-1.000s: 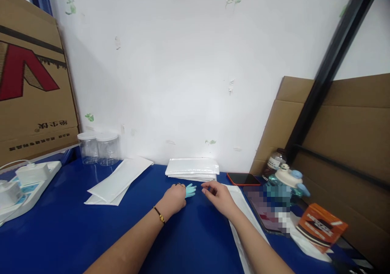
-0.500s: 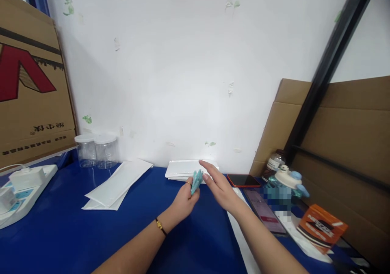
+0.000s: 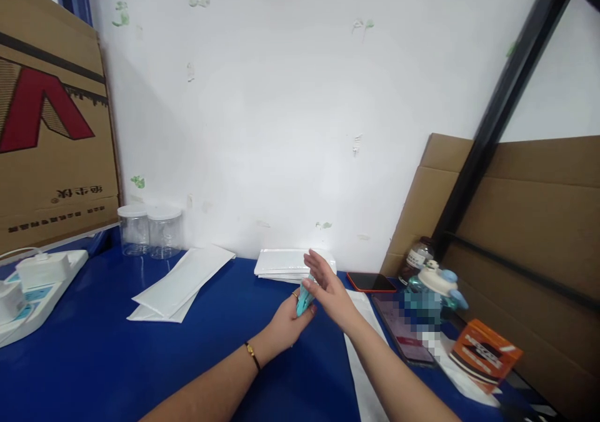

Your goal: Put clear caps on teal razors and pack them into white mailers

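My left hand (image 3: 287, 322) is closed around a small turquoise object (image 3: 304, 298) made of narrow pieces side by side; its exact kind is hard to make out. Above and to the right, my right hand (image 3: 334, 291) has its fingers stretched out and holds nothing. Its thumb side lies against or just over the upper end of the turquoise object; contact is unclear. Behind the hands, a stack of white padded envelopes (image 3: 285, 261) rests against the wall, partly covered by my right fingers.
More white envelopes (image 3: 180, 284) lie on the blue table (image 3: 94, 359) to the left, near two clear jars (image 3: 165, 234) and a power strip (image 3: 51, 306). On the right are a red-edged phone (image 3: 371, 281), another phone (image 3: 398, 328), a teal bottle (image 3: 429, 291) and an orange box (image 3: 485, 354).
Both hands have shifted slightly lower in the view. My right hand has come closer over the turquoise object, whose upper end is now more covered. The camera view has tilted a little.
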The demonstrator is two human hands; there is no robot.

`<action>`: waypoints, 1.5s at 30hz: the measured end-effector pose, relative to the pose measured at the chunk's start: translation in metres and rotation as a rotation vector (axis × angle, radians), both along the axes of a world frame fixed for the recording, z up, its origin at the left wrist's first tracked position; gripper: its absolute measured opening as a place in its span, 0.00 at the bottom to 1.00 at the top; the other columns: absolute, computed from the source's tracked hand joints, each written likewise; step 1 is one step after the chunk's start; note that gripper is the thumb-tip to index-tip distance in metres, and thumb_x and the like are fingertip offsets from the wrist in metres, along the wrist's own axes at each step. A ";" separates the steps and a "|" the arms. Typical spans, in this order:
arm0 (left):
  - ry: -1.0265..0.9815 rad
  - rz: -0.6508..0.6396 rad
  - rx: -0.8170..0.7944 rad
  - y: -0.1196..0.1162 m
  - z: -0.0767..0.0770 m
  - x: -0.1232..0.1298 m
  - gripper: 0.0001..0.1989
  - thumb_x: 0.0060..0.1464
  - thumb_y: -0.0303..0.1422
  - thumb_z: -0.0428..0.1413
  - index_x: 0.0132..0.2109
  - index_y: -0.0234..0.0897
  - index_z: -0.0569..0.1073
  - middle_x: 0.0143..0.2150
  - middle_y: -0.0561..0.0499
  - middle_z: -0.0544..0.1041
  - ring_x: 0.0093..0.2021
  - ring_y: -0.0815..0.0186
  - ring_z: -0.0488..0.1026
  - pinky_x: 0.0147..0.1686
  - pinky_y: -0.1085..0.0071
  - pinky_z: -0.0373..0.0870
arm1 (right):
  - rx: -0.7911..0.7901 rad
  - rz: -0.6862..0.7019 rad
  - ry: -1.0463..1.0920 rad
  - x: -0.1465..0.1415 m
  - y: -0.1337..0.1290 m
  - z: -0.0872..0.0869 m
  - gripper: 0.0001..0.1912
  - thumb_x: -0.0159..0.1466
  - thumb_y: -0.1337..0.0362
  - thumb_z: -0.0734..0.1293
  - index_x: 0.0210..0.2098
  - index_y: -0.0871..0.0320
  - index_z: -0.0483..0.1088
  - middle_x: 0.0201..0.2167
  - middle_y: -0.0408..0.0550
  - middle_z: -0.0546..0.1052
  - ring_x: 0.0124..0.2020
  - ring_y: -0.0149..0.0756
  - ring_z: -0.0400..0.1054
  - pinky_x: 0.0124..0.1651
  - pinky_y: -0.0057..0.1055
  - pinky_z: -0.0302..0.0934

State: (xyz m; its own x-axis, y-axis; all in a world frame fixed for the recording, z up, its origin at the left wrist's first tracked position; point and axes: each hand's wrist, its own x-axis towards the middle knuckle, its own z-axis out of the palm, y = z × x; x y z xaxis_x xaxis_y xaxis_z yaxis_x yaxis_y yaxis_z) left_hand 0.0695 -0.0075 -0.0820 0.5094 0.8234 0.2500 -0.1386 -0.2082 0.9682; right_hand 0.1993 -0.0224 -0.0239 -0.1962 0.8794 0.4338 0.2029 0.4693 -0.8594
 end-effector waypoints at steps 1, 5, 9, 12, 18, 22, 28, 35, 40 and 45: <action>-0.019 -0.038 -0.056 -0.002 0.002 0.001 0.15 0.50 0.40 0.55 0.40 0.37 0.64 0.21 0.60 0.62 0.20 0.73 0.58 0.23 0.75 0.57 | -0.088 0.025 0.111 0.000 -0.001 -0.006 0.37 0.55 0.55 0.69 0.61 0.48 0.51 0.60 0.51 0.60 0.60 0.43 0.53 0.61 0.45 0.48; -0.009 -0.299 -0.371 -0.014 0.016 0.004 0.13 0.45 0.36 0.58 0.31 0.37 0.60 0.15 0.64 0.55 0.16 0.77 0.51 0.20 0.77 0.53 | -0.404 0.236 0.298 -0.005 -0.016 -0.022 0.27 0.53 0.54 0.70 0.50 0.58 0.68 0.49 0.56 0.72 0.53 0.49 0.63 0.54 0.45 0.57; 0.078 -0.462 -0.487 -0.024 0.028 0.004 0.14 0.40 0.33 0.61 0.30 0.36 0.62 0.16 0.63 0.58 0.18 0.78 0.54 0.23 0.76 0.56 | -0.393 0.165 0.274 -0.009 -0.032 -0.018 0.20 0.56 0.52 0.67 0.41 0.60 0.73 0.43 0.53 0.75 0.49 0.48 0.66 0.51 0.43 0.59; 0.165 -0.380 -0.334 -0.024 0.024 0.006 0.15 0.38 0.34 0.62 0.33 0.34 0.65 0.23 0.56 0.67 0.26 0.72 0.65 0.30 0.72 0.62 | -0.325 0.073 0.363 0.004 -0.034 -0.011 0.18 0.57 0.51 0.66 0.31 0.61 0.73 0.36 0.53 0.77 0.48 0.47 0.67 0.50 0.40 0.60; 0.546 -0.167 0.233 -0.035 0.010 0.017 0.33 0.37 0.38 0.63 0.52 0.36 0.64 0.50 0.43 0.66 0.50 0.56 0.64 0.48 0.61 0.63 | -0.240 -0.039 0.887 0.085 -0.022 -0.009 0.11 0.57 0.58 0.68 0.27 0.58 0.64 0.13 0.32 0.58 0.12 0.20 0.51 0.17 0.19 0.53; 0.650 -0.282 0.712 -0.066 0.000 0.056 0.36 0.43 0.49 0.58 0.60 0.50 0.59 0.65 0.46 0.52 0.63 0.43 0.43 0.58 0.44 0.42 | -0.212 -0.040 1.085 0.130 -0.022 -0.015 0.09 0.57 0.64 0.67 0.25 0.58 0.61 0.12 0.30 0.51 0.10 0.18 0.44 0.13 0.15 0.45; 0.794 -0.394 0.769 -0.086 -0.010 0.086 0.24 0.50 0.45 0.54 0.55 0.52 0.66 0.65 0.48 0.54 0.64 0.39 0.41 0.54 0.35 0.32 | -0.164 -0.145 1.107 0.141 -0.033 -0.017 0.12 0.58 0.63 0.66 0.23 0.57 0.59 0.13 0.30 0.51 0.10 0.19 0.45 0.13 0.17 0.47; 0.875 -0.288 0.531 -0.066 0.035 0.011 0.16 0.44 0.50 0.55 0.31 0.42 0.73 0.38 0.54 0.74 0.43 0.58 0.70 0.57 0.50 0.45 | -0.175 -0.272 1.063 0.138 -0.046 -0.012 0.17 0.56 0.56 0.66 0.20 0.56 0.55 0.14 0.34 0.61 0.14 0.24 0.57 0.18 0.24 0.57; 0.906 -0.017 0.678 -0.062 0.022 0.035 0.48 0.26 0.58 0.59 0.55 0.40 0.63 0.54 0.40 0.65 0.56 0.45 0.58 0.56 0.48 0.45 | -0.120 -0.495 0.957 0.128 -0.052 -0.023 0.16 0.55 0.52 0.65 0.22 0.55 0.57 0.18 0.37 0.68 0.18 0.28 0.63 0.22 0.28 0.61; 1.034 0.041 0.528 -0.063 0.002 0.084 0.65 0.23 0.56 0.61 0.65 0.36 0.43 0.60 0.33 0.58 0.60 0.39 0.50 0.54 0.44 0.45 | -0.136 -0.711 1.024 0.130 -0.068 -0.035 0.15 0.53 0.52 0.68 0.28 0.56 0.62 0.18 0.35 0.68 0.14 0.26 0.60 0.16 0.24 0.55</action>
State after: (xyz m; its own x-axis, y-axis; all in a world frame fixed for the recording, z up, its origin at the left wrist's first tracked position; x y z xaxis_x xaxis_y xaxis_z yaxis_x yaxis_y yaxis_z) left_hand 0.1534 -0.0705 -0.0797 0.6465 0.7615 0.0469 0.6838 -0.6056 0.4070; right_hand 0.3294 -0.0909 -0.0592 0.7123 0.7018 0.0042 -0.4143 0.4253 -0.8047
